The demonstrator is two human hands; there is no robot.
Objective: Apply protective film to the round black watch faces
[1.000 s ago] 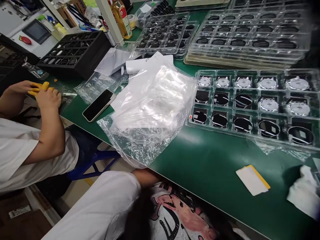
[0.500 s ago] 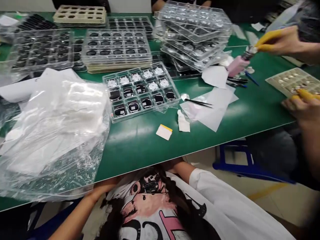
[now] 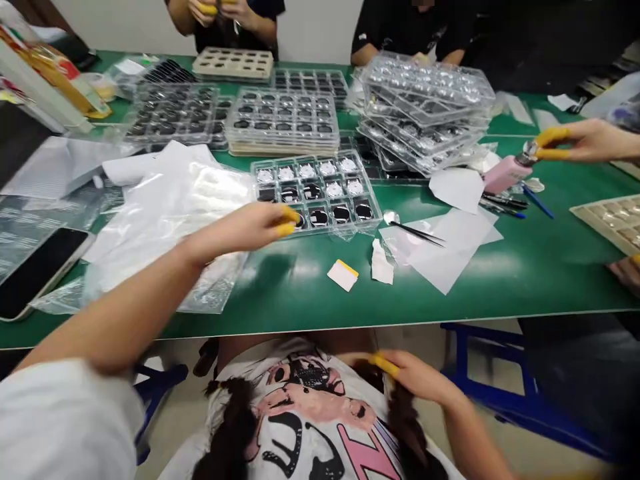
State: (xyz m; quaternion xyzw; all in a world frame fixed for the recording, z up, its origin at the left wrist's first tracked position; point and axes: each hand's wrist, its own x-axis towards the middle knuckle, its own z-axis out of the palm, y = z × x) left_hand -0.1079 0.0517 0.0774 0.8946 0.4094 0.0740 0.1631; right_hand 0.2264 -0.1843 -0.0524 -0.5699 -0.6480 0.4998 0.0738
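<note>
My left hand [image 3: 245, 227] reaches over the front left part of a clear compartment tray [image 3: 333, 230], yellow covers on its thumb and a finger. Those fingertips are slightly apart, with nothing visible between them, and hide part of the front row. I cannot tell whether they touch the tray. Round black discs fill part of the tray, shiny silvery round pieces the rest. Below the table edge, my right hand [image 3: 420, 377] is near my shirt, its yellow-covered fingers stretched out to the left with nothing seen in them. Black tweezers [image 3: 417, 232] lie right of the tray.
Stacked clear trays [image 3: 425, 100] stand behind. Plastic sheeting [image 3: 200, 187] and a phone [image 3: 43, 270] lie left. A small white-and-yellow pad [image 3: 343, 275] and paper sheets [image 3: 445, 257] lie in front. On the right, a co-worker's hand [image 3: 575, 140] touches a pink bottle [image 3: 505, 175].
My left hand has come up from below the table to over the tray. My right hand has come into view by my shirt. The view has shifted, showing the phone and more co-workers.
</note>
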